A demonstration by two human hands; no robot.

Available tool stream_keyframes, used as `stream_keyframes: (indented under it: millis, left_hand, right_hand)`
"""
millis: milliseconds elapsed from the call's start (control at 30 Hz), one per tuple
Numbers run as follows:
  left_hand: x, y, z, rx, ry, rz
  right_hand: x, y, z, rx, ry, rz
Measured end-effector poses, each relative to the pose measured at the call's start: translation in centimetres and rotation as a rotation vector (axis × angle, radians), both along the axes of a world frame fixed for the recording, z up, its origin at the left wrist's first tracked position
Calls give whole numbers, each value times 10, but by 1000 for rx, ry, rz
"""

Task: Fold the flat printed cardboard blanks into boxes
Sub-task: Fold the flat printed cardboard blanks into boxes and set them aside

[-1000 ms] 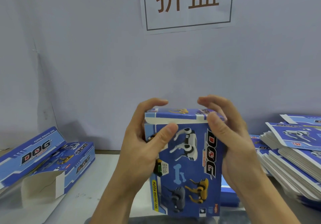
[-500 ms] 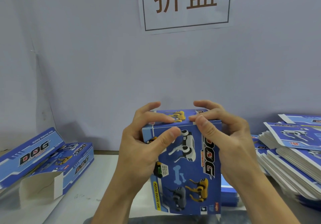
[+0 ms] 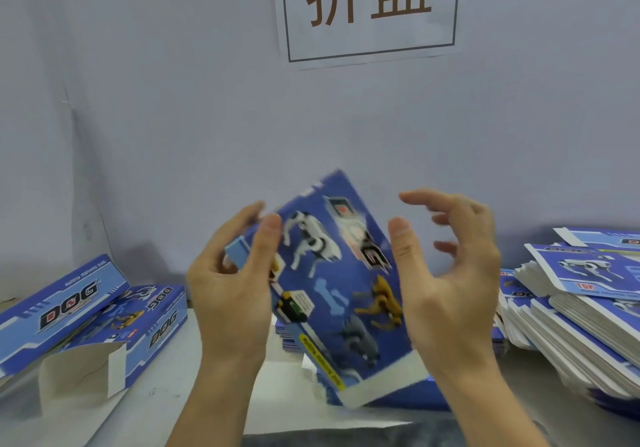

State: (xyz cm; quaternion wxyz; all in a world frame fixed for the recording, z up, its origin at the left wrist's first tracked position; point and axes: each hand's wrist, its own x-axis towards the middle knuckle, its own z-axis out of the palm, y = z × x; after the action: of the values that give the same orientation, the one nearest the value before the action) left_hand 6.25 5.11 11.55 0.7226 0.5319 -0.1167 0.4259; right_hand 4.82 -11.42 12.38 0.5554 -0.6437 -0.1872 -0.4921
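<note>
A blue printed box (image 3: 332,283) with robot dogs and "DOG" lettering is in the air in front of me, tilted with its top leaning left; it is blurred. My left hand (image 3: 232,287) grips its upper left edge, thumb on the printed face and fingers behind. My right hand (image 3: 446,273) is beside the box's right edge with fingers spread and loosely bent, holding nothing; whether its palm touches the box I cannot tell. A stack of flat printed blanks (image 3: 588,311) lies at the right.
Two folded blue boxes (image 3: 104,322) lie at the left, one with an open white end flap. More blue card lies on the table under the held box (image 3: 398,401). A grey wall with a paper sign (image 3: 367,10) stands behind.
The box was upright with both hands pressing on its top end. Now it has tilted to the left, and my right hand has let go and opened beside it.
</note>
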Motion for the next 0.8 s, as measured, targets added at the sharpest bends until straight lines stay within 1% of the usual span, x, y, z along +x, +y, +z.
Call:
stream_keyframes:
  millis: [33,67,133,167,200,267,300,367,433,500,533,567,633,667,700,733,800]
  left_hand:
    - [3,2,-1,-112,23,17]
    - [6,5,-2,-210,51,33]
    - [9,10,-3,-374,101,85]
    - [10,13,-4,-450,124,118]
    - [11,16,-4,-521,148,135]
    - [14,20,-6,-646,210,129]
    - [14,20,-5,-685,244,109]
    - [12,16,-5,-696,303,42]
    - [12,10,-5,-637,345,-34]
    - [12,2,-7,-504,405,-149]
    - [12,-1,-8,-407,445,-220]
    - [12,-3,-10,-287,491,-284]
    - [10,-6,-14,-24,595,-383]
    - [9,-6,-16,88,652,-428]
    - [9,-7,-17,173,698,-467]
    - [8,-7,-19,228,718,-492]
    - [8,-4,-19,256,659,-467]
  right_hand:
    - [-2,3,1,-30,-26,-6]
    - [-3,5,1,-68,-29,64]
    - [-7,8,4,-176,62,287]
    - [-9,10,5,-257,146,352]
    - [-10,13,5,-355,243,364]
    - [-10,20,2,-535,474,296]
    - [-8,21,-1,-581,614,247]
    - [-2,18,-6,-565,853,175]
    - [4,10,-11,-424,955,188]
    - [9,4,-12,-228,1053,340]
    - [12,2,-12,-87,1067,433]
    - [13,1,-12,62,1020,518]
    - [21,-7,-17,350,826,618]
    - [26,-13,-21,455,724,652]
    - [30,-19,-23,519,649,669]
    - [33,-25,-25,532,622,675]
    - [33,-33,-26,422,673,664]
